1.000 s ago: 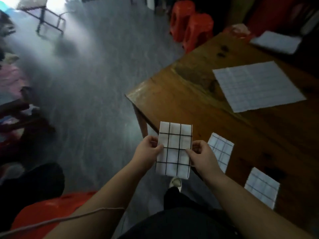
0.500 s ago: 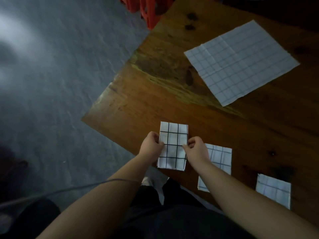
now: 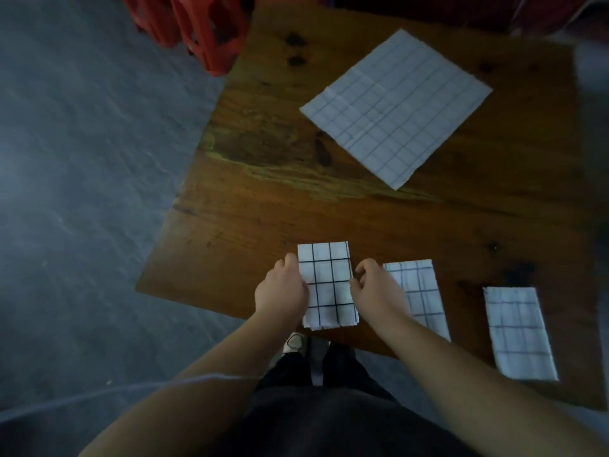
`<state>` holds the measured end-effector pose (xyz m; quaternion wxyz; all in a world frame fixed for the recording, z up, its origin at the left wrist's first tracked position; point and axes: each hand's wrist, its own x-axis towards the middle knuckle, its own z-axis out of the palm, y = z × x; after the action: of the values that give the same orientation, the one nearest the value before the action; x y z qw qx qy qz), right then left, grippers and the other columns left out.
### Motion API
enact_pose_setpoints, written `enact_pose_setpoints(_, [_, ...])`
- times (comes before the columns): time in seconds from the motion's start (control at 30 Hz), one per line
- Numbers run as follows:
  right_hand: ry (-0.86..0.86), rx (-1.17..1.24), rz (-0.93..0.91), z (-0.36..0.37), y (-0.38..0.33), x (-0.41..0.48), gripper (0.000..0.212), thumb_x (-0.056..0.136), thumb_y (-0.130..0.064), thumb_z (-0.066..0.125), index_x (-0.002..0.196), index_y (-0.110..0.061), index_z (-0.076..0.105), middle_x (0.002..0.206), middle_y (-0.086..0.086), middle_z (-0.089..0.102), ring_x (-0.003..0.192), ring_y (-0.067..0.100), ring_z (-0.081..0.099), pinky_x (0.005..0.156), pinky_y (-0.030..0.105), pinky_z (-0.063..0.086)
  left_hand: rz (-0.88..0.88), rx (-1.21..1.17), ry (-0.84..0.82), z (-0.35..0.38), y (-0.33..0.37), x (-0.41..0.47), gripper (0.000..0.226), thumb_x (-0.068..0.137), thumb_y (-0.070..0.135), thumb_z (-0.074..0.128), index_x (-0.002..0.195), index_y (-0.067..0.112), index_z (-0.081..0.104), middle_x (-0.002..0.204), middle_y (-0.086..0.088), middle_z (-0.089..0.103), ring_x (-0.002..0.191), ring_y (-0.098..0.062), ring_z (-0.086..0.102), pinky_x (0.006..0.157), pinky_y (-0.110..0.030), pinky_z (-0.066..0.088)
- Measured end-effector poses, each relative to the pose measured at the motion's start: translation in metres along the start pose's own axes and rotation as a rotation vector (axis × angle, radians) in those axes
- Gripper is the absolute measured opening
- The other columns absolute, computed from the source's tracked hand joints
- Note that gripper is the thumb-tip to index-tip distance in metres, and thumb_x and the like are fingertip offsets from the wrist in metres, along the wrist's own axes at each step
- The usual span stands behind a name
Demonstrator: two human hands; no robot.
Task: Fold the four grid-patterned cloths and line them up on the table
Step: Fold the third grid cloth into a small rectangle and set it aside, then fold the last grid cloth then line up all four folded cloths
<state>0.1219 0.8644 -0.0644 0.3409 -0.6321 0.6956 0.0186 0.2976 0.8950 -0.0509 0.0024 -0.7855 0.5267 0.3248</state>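
A folded white cloth with a black grid (image 3: pixel 328 285) is held by its two long edges over the near edge of the wooden table (image 3: pixel 263 225). My left hand (image 3: pixel 281 291) pinches its left edge and my right hand (image 3: pixel 377 291) pinches its right edge. Two more folded grid cloths lie along the near edge: one (image 3: pixel 420 295) just right of my right hand, partly hidden by my wrist, and another (image 3: pixel 519 333) further right. A fourth grid cloth (image 3: pixel 395 107) lies spread flat and unfolded at the far side of the table.
Red plastic stools (image 3: pixel 197 28) stand on the grey floor beyond the table's far left corner. The table's left corner juts out to my left. My dark trousers and one shoe (image 3: pixel 295 341) show below the table edge.
The folded cloth in both hands has come from beside the table corner to over its near edge, left of the two folded ones. The view has swung right and down over the table.
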Motion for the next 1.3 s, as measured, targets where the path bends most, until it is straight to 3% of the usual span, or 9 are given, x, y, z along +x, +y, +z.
enact_pose_setpoints(0.1, [0.07, -0.038, -0.014, -0.025, 0.014, -0.031, 0.017, 0.1, -0.037, 0.051, 0.116, -0.032, 0.054, 0.1, -0.015, 0.058, 0.09, 0.006, 0.058, 0.072, 0.029, 0.053, 0.221, 0.185, -0.02, -0.012, 0.008, -0.009, 0.029, 0.1, 0.027, 0.049, 0.127, 0.018, 0.044, 0.121, -0.004, 0.055, 0.111, -0.023, 0.053, 0.086, -0.038, 0.053])
enact_pose_setpoints(0.23, [0.219, -0.097, 0.077, -0.061, 0.068, -0.09, 0.036, 0.1, -0.039, 0.046, 0.134, -0.029, 0.05, 0.129, -0.009, 0.054, 0.121, 0.012, 0.048, 0.096, 0.034, 0.046, 0.505, 0.355, -0.091, -0.014, 0.059, -0.025, 0.047, 0.103, 0.031, 0.042, 0.147, 0.017, 0.035, 0.143, -0.006, 0.048, 0.131, -0.027, 0.045, 0.1, -0.041, 0.047])
enact_pose_setpoints(0.5, [0.529, -0.001, 0.373, -0.109, 0.213, -0.208, 0.056, 0.097, -0.04, 0.05, 0.15, -0.024, 0.04, 0.154, -0.002, 0.042, 0.146, 0.02, 0.029, 0.117, 0.044, 0.034, 0.997, 0.53, -0.073, 0.047, 0.218, -0.12, 0.06, 0.104, 0.043, 0.037, 0.158, 0.021, 0.022, 0.164, -0.004, 0.026, 0.152, -0.024, 0.019, 0.121, -0.045, 0.026])
enact_pose_setpoints(0.6, [0.626, 0.087, 0.432, -0.119, 0.269, -0.245, 0.062, 0.097, -0.04, 0.052, 0.154, -0.026, 0.035, 0.162, -0.002, 0.032, 0.152, 0.019, 0.019, 0.122, 0.042, 0.025, 1.11, 0.579, -0.076, 0.089, 0.275, -0.157, 0.063, 0.104, 0.046, 0.036, 0.159, 0.022, 0.019, 0.166, -0.004, 0.024, 0.153, -0.024, 0.016, 0.122, -0.046, 0.025])
enact_pose_setpoints(0.73, [0.674, 0.126, 0.505, -0.136, 0.364, -0.293, 0.068, 0.097, -0.042, 0.049, 0.158, -0.029, 0.022, 0.167, -0.004, 0.019, 0.155, 0.016, 0.008, 0.125, 0.038, 0.015, 1.163, 0.611, -0.133, 0.166, 0.359, -0.21, 0.066, 0.104, 0.049, 0.036, 0.161, 0.024, 0.014, 0.169, -0.002, 0.016, 0.155, -0.023, 0.011, 0.124, -0.045, 0.02])
enact_pose_setpoints(0.83, [0.686, 0.135, 0.551, -0.154, 0.448, -0.331, 0.068, 0.095, -0.047, 0.041, 0.158, -0.028, 0.023, 0.166, 0.0, 0.022, 0.154, 0.019, 0.013, 0.125, 0.041, 0.019, 1.221, 0.633, -0.115, 0.227, 0.422, -0.259, 0.066, 0.104, 0.051, 0.035, 0.161, 0.026, 0.014, 0.169, -0.001, 0.014, 0.155, -0.022, 0.01, 0.125, -0.042, 0.017])
enact_pose_setpoints(1.0, [0.695, 0.148, 0.622, -0.193, 0.557, -0.373, 0.067, 0.098, -0.046, 0.048, 0.158, -0.025, 0.025, 0.166, 0.003, 0.025, 0.154, 0.022, 0.016, 0.123, 0.039, 0.018, 1.285, 0.656, -0.122, 0.301, 0.511, -0.321, 0.067, 0.103, 0.053, 0.033, 0.161, 0.027, 0.013, 0.169, -0.001, 0.012, 0.155, -0.021, 0.007, 0.123, -0.039, 0.011])
enact_pose_setpoints(1.17, [0.677, 0.197, 0.609, -0.239, 0.629, -0.364, 0.065, 0.098, -0.046, 0.047, 0.157, -0.022, 0.031, 0.163, 0.006, 0.031, 0.153, 0.025, 0.02, 0.124, 0.04, 0.022, 1.274, 0.698, -0.116, 0.337, 0.587, -0.337, 0.067, 0.102, 0.054, 0.035, 0.161, 0.026, 0.015, 0.169, -0.002, 0.016, 0.154, -0.022, 0.01, 0.124, -0.04, 0.015])
enact_pose_setpoints(1.3, [0.672, 0.217, 0.577, -0.281, 0.672, -0.335, 0.066, 0.1, -0.049, 0.043, 0.159, -0.026, 0.024, 0.166, 0.002, 0.023, 0.154, 0.022, 0.013, 0.124, 0.039, 0.018, 1.253, 0.692, -0.109, 0.353, 0.651, -0.322, 0.067, 0.103, 0.053, 0.035, 0.161, 0.026, 0.016, 0.168, -0.003, 0.017, 0.154, -0.022, 0.01, 0.124, -0.039, 0.015])
